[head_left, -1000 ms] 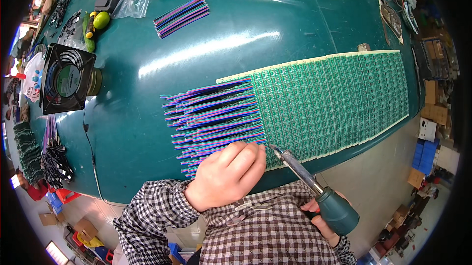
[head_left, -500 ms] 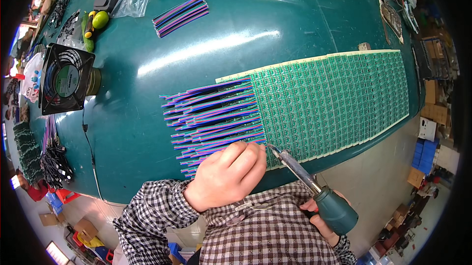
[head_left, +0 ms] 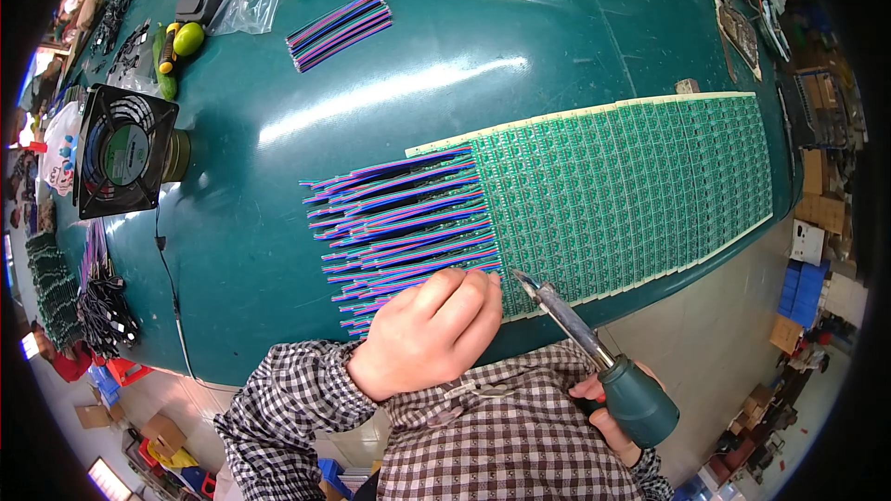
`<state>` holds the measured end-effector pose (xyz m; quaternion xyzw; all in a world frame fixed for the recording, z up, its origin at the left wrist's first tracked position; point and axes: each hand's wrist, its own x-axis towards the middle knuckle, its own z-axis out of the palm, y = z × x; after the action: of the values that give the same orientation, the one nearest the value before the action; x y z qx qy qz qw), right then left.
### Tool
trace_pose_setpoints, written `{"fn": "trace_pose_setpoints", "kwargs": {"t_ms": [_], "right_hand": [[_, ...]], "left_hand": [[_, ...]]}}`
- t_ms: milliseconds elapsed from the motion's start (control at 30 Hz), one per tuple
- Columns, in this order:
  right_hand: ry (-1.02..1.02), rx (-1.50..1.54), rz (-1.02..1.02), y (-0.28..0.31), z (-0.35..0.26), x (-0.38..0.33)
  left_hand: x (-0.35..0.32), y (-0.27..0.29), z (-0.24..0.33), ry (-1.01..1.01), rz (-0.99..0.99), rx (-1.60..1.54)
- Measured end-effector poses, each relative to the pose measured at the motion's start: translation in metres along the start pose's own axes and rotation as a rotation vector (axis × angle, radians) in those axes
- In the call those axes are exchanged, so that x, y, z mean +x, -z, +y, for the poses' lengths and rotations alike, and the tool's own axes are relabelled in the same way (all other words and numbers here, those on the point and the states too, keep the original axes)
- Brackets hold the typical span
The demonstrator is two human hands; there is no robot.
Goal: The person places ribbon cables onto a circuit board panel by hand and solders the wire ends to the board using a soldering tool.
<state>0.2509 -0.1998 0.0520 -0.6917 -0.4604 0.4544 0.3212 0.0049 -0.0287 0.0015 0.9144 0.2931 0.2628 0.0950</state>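
A wide panel of green circuit boards [head_left: 631, 195] lies on the green table. Rows of thin multicoloured wires [head_left: 399, 204] stretch leftward from its left edge. My left hand [head_left: 432, 329] is closed over the nearer wires by the board edge, fingertips pinched together; its palm hides what lies beneath, and the pinched wire ends barely show. In my right hand [head_left: 608, 413] is a soldering iron [head_left: 640, 401] with a dark green handle, the fingers wrapped behind it and partly hidden. The iron's tip points up-left, close to the boards just right of my left fingertips.
A square black fan [head_left: 125, 150] stands at the left, its cable running down the table. Beyond it are a green round fruit [head_left: 188, 39], a yellow-and-black tool [head_left: 169, 48] and plastic bags [head_left: 246, 0]. Another wire bundle [head_left: 340, 30] lies at the back. Tools [head_left: 740, 29] rest far right.
The soldering iron has shifted slightly right and its tip has drawn a little away from my left fingertips. My left hand stays nearly in place.
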Motion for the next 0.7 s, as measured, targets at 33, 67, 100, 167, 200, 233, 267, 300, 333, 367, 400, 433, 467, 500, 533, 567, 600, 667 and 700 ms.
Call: {"fn": "trace_pose_setpoints", "kwargs": {"t_ms": [33,67,100,167,200,233,267,300,333,367,400,433,467,500,533,567,600,667,700], "right_hand": [[0.000,0.000,0.000,-0.0017,-0.0026,0.0008],[-0.016,0.047,0.025,-0.0049,-0.0074,0.0023],[-0.032,0.093,0.049,-0.0065,-0.0098,0.0031],[-0.026,0.082,0.043,-0.0055,-0.0079,0.0026],[-0.021,0.072,0.037,-0.0047,-0.0066,0.0022],[-0.021,0.072,0.038,-0.0036,-0.0046,0.0011],[-0.019,0.058,0.025,-0.0023,-0.0022,-0.0002],[-0.018,0.044,0.012,-0.0014,-0.0009,-0.0009],[-0.017,0.045,0.012,-0.0010,-0.0010,-0.0007],[-0.024,0.035,0.007,-0.0003,-0.0012,-0.0004],[-0.030,0.026,0.002,0.0001,-0.0016,-0.0002],[-0.031,0.026,0.003,0.0003,-0.0021,-0.0001],[-0.036,0.030,0.007,0.0000,-0.0027,0.0002],[-0.041,0.034,0.012,-0.0002,-0.0034,0.0005],[-0.040,0.035,0.011,-0.0001,-0.0049,0.0008],[-0.057,0.046,0.007,0.0004,-0.0069,0.0006],[-0.074,0.057,0.003,0.0007,-0.0079,0.0005],[-0.066,0.052,-0.002,0.0016,-0.0064,0.0005],[-0.057,0.047,-0.008,0.0017,-0.0054,0.0007]], "left_hand": [[-0.0001,-0.0001,0.0003,-0.003,-0.004,0.014],[-0.0006,-0.0006,0.0001,-0.003,-0.004,0.014],[-0.0015,-0.0013,-0.0004,-0.020,-0.007,0.046],[-0.0020,-0.0014,-0.0005,-0.037,-0.011,0.078],[-0.0021,-0.0011,-0.0002,-0.044,-0.012,0.093],[-0.0021,-0.0008,0.0002,-0.052,-0.014,0.108],[-0.0018,-0.0003,0.0012,-0.052,-0.014,0.109],[-0.0012,0.0004,0.0026,-0.040,0.001,0.099],[-0.0008,0.0008,0.0034,-0.028,0.017,0.090],[-0.0013,0.0004,0.0032,-0.029,0.017,0.089],[-0.0023,-0.0003,0.0025,-0.037,0.014,0.108],[-0.0029,-0.0009,0.0022,-0.044,0.012,0.128],[-0.0034,-0.0014,0.0022,-0.044,0.012,0.128],[-0.0038,-0.0018,0.0024,-0.043,0.010,0.129],[-0.0041,-0.0020,0.0025,-0.043,0.007,0.130],[-0.0038,-0.0022,0.0027,-0.044,0.007,0.129],[-0.0036,-0.0023,0.0028,-0.044,0.007,0.129],[-0.0033,-0.0030,0.0034,-0.046,0.006,0.128],[-0.0036,-0.0037,0.0039,-0.046,0.010,0.133]]}}
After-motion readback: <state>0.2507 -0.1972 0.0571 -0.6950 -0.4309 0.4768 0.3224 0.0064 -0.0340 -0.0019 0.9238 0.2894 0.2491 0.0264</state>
